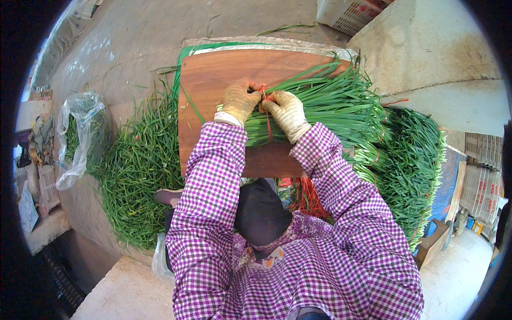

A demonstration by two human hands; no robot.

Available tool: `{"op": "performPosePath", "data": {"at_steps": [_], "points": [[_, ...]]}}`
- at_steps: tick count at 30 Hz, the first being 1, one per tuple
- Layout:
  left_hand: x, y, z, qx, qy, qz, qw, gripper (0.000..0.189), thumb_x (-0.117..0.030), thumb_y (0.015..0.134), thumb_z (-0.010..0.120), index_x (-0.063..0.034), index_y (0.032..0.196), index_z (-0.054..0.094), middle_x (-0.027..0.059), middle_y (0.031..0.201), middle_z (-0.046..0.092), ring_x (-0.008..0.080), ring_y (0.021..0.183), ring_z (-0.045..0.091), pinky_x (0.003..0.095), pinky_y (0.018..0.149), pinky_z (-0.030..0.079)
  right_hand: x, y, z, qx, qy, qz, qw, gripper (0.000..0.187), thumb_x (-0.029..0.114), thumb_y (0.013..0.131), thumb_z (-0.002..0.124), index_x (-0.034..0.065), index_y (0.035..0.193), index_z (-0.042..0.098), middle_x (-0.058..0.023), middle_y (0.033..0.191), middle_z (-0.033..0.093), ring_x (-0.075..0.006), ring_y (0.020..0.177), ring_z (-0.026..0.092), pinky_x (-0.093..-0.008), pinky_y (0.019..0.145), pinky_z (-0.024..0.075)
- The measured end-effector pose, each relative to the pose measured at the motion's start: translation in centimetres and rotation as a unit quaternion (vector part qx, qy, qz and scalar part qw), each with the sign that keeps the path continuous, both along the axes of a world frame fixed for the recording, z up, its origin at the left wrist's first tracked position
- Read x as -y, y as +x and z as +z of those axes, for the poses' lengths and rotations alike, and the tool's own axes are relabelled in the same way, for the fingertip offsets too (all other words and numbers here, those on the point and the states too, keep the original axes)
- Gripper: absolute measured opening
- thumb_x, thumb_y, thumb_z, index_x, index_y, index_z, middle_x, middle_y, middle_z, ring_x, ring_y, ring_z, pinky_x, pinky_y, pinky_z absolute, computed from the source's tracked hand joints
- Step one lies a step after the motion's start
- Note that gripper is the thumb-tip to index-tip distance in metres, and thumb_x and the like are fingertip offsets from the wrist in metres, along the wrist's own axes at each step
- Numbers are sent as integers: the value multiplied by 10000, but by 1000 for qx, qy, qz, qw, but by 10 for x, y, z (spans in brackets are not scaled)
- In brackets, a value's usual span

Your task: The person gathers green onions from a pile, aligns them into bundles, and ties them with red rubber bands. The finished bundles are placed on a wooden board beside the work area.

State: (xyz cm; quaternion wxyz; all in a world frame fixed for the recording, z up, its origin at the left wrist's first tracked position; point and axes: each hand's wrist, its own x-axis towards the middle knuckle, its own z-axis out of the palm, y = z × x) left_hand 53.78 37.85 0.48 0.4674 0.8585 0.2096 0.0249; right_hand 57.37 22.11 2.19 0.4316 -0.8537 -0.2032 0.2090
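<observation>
A thick bunch of garlic chives (328, 100) lies across a brown wooden board (208, 80), its leaves fanning out to the right. Around the bunch runs a red tie (269, 127). My left hand (241, 100), in a stained work glove, pinches one part of the tie at the top of the bunch. Close beside it, my gloved right hand (285, 112) has its fingertips at the same tie, over the leaves. The glove hides whether those fingers also hold an end. The bunch's left end is mostly behind my left hand and sleeve.
Tied chive bundles (412, 168) are stacked to the right of the board. Loose green leaves (140, 172) are heaped on the floor at left, by a clear plastic bag (86, 136). Red ties (310, 200) hang below the board's near edge. A white crate (348, 16) stands beyond.
</observation>
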Motion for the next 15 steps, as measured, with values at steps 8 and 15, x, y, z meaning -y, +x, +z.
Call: {"op": "performPosePath", "data": {"at_steps": [8, 15], "points": [[5, -8, 7, 74, 63, -23, 995, 141, -184, 807, 724, -69, 853, 656, 154, 874, 667, 340, 832, 651, 428, 716, 508, -3, 0, -4, -5, 16, -26, 1000, 226, 254, 808, 674, 39, 844, 733, -122, 802, 709, -261, 799, 687, -372, 742, 526], [6, -11, 2, 50, 21, -6, 999, 111, -134, 792, 691, -80, 873, 636, 160, 863, 662, 368, 819, 644, 440, 719, 506, -2, 1, -5, -3, 21, -20, 1000, 213, 235, 804, 659, 40, 842, 734, -122, 784, 706, -258, 787, 687, -370, 739, 526]]}}
